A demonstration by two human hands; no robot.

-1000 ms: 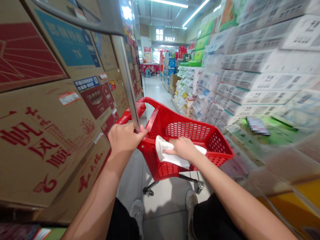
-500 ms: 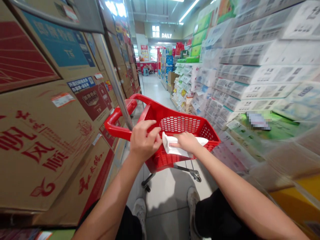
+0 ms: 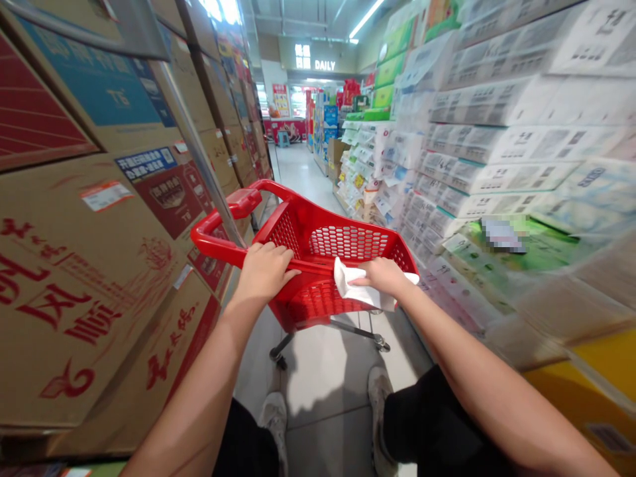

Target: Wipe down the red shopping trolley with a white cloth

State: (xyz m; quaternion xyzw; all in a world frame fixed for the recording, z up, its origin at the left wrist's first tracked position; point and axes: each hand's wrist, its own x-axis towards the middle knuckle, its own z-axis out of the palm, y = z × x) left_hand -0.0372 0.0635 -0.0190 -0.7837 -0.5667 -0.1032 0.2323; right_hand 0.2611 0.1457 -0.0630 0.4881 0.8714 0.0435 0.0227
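A small red plastic shopping cart (image 3: 303,315) stands crosswise in front of me, its perforated basket on a wheeled metal frame. My left hand (image 3: 267,268) is closed over the near rim, close to the handle end, fingers over the top and thumb along the side. Farther right on the same rim, my right hand (image 3: 385,275) presses a white cloth or wipe (image 3: 368,296) that drapes down the cart's outer side. Part of the cloth is hidden under that hand. The red handle (image 3: 213,242) sticks out at the left, behind a metal pole (image 3: 199,146).
Stacked cardboard boxes (image 3: 114,265) line the left side closely. On the right rise piles of wrapped tissue packs (image 3: 477,146), with a green pack (image 3: 546,245) lower down. A tiled aisle (image 3: 293,159) runs ahead to a blue stool (image 3: 283,138). My shoes (image 3: 273,414) are below the cart.
My left hand has come down from above the rim, fingers curled, to grip it. The right hand and white cloth have slid rightward along the rim. In view, the cart sits slightly farther left.
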